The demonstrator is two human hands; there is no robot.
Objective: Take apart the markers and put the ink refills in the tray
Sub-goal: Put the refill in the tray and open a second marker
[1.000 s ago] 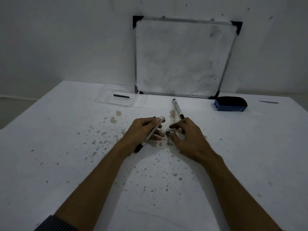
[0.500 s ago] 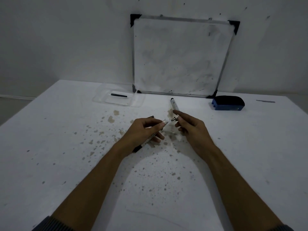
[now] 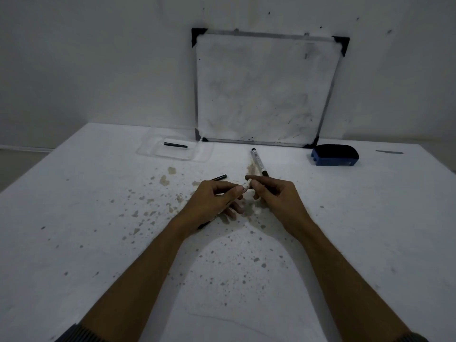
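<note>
Fingers (image 3: 256,180) of both hands pinching one marker (image 3: 246,187) end, spare marker (image 3: 257,161) label unreadable

Bare forearms, grey ribbed sleeves (image 3: 81,333)

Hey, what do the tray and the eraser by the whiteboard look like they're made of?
The tray looks like thin clear plastic, glossy: the table shows through it. The eraser seems to have a hard blue plastic body with a dark top, possibly felt, though that is too dim to confirm.
</note>
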